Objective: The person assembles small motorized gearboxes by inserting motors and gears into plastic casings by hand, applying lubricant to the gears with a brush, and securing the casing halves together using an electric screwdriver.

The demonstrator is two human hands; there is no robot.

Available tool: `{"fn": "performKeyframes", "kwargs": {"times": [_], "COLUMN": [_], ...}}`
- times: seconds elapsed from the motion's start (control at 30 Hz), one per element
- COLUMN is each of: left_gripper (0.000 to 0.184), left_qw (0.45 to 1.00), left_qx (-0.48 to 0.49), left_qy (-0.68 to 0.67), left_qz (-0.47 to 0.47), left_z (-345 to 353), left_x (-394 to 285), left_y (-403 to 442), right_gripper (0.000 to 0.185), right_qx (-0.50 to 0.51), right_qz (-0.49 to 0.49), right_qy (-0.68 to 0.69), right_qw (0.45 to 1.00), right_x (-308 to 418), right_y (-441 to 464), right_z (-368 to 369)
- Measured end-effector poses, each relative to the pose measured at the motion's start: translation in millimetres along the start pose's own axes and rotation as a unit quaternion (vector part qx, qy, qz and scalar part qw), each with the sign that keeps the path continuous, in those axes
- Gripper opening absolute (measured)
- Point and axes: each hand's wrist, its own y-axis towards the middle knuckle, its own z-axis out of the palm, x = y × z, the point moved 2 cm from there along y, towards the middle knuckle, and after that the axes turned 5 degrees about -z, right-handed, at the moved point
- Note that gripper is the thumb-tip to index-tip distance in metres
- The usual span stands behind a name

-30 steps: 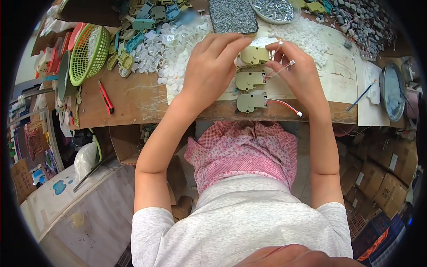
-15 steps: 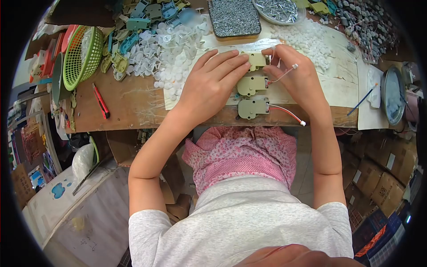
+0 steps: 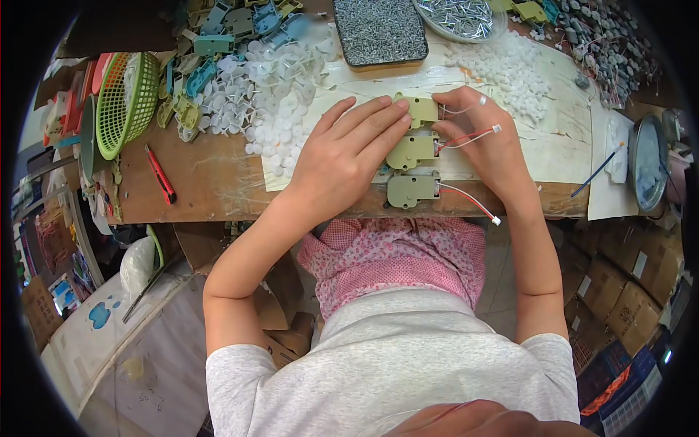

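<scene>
Three plastic cases [image 3: 412,191] between and just below the hands, one cutter [image 3: 161,175] and one basket [image 3: 121,120] left of the left hand [image 3: 346,156], one pen-like stick [image 3: 597,170] right of the right hand [image 3: 486,146]

Evenly bright centre, strong fisheye curving, black corners, one blurry smudge.

On the brown wooden bench [image 3: 218,191] there lies a red and black cutter knife [image 3: 160,175]. Left of it, one green plastic basket with holes [image 3: 125,109] is tilted. At the right side, a thin blue stick [image 3: 597,170] lies near a round metal-rimmed dish [image 3: 650,164].
</scene>
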Motion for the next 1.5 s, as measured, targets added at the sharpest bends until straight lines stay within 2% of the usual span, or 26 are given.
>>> {"fn": "performKeyframes", "kwargs": {"times": [0.13,0.4,0.47,0.53,0.6,0.63,0.67,0.7,0.73,0.77,0.8,0.87,0.9,0.97,1.1,1.2,1.27,1.3,1.37,1.5], "left_gripper": [0.05,0.046,0.044,0.04,0.036,0.034,0.033,0.033,0.031,0.029,0.029,0.024,0.024,0.019,0.016,0.012,0.012,0.012,0.011,0.011], "left_qw": [1.0,0.999,0.999,1.0,1.0,0.999,0.997,0.997,0.995,0.989,0.99,0.991,0.991,0.979,0.979,0.982,0.991,0.991,0.99,0.99], "left_qx": [0.018,0.011,0.005,0.0,-0.003,-0.009,-0.016,-0.019,-0.038,-0.057,-0.062,-0.055,-0.06,0.028,0.03,0.046,-0.037,-0.035,-0.098,-0.09], "left_qy": [0.003,0.048,0.044,0.003,0.002,-0.036,-0.076,-0.075,-0.084,-0.091,-0.089,0.051,0.052,0.158,0.16,0.103,0.068,0.068,0.048,-0.024], "left_qz": [-0.019,-0.002,-0.002,0.012,0.012,0.009,0.004,0.003,-0.048,-0.097,-0.094,-0.107,-0.104,-0.123,-0.123,-0.151,-0.111,-0.111,-0.093,-0.104], "left_z": [-2,-4,-4,-5,-9,-10,-12,-13,-16,-17,-13,-5,-1,7,3,-8,-2,3,3,-6], "left_x": [-4,-2,2,6,6,9,13,17,22,29,37,53,57,63,56,50,55,58,58,49], "left_y": [0,-3,2,5,7,8,11,18,29,40,51,76,83,91,93,96,95,95,94,87], "right_gripper": [0.03,0.029,0.027,0.026,0.025,0.021,0.016,0.016,0.015,0.012,0.012,0.01,0.01,0.007,0.006,0.005,0.005,0.005,0.005,0.01], "right_qx": [0.019,0.042,0.112,0.122,0.181,0.144,0.058,0.049,0.04,0.021,0.018,0.046,0.043,0.057,0.045,0.027,0.041,0.041,0.008,0.036], "right_qz": [-0.019,-0.063,0.055,0.027,-0.07,-0.067,-0.128,-0.107,-0.084,-0.122,-0.127,-0.216,-0.22,-0.266,-0.253,-0.217,-0.204,-0.203,-0.221,-0.179], "right_qy": [-0.043,-0.081,-0.021,-0.04,-0.063,-0.069,-0.074,-0.091,-0.107,-0.112,-0.115,-0.236,-0.239,-0.395,-0.359,-0.304,-0.288,-0.287,-0.237,-0.171], "right_qw": [0.999,0.994,0.992,0.991,0.979,0.985,0.987,0.989,0.99,0.986,0.985,0.946,0.945,0.877,0.897,0.927,0.935,0.935,0.946,0.968], "right_x": [2,1,-1,-3,-3,-6,-9,-12,-4,4,11,21,8,-12,-6,5,-1,-3,4,18], "right_y": [1,5,11,16,23,26,34,41,51,60,72,93,101,113,110,105,103,101,97,75], "right_z": [-3,-6,-10,-19,-33,-44,-48,-54,-58,-50,-39,-18,-12,7,7,1,0,0,-3,-16]}}
